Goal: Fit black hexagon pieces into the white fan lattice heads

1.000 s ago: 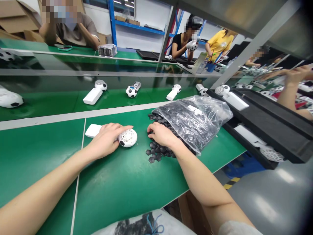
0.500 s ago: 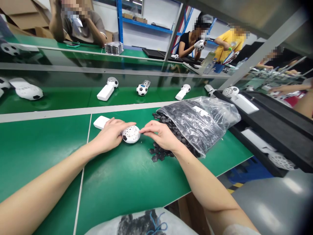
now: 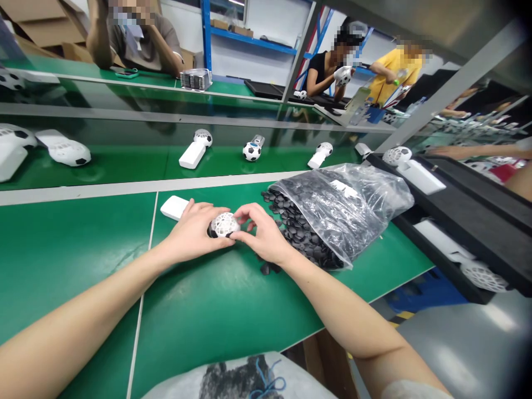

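Two hands closed on one white handheld fan [image 3: 223, 225]
My left hand [image 3: 193, 233] cups its round cage from the handle side, my right hand [image 3: 264, 233] pinches opposite; the handle [image 3: 173, 207] points left, slightly away, over the green bench [image 3: 216, 310]

The lattice ball [image 3: 224, 225] is smooth white plastic, the loose pieces [image 3: 266, 269] matt black, the bag [image 3: 366, 194] glossy clear film.

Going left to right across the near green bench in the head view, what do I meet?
white handle, left hand, white openwork ball shell, right hand, clear plastic bag of black pieces
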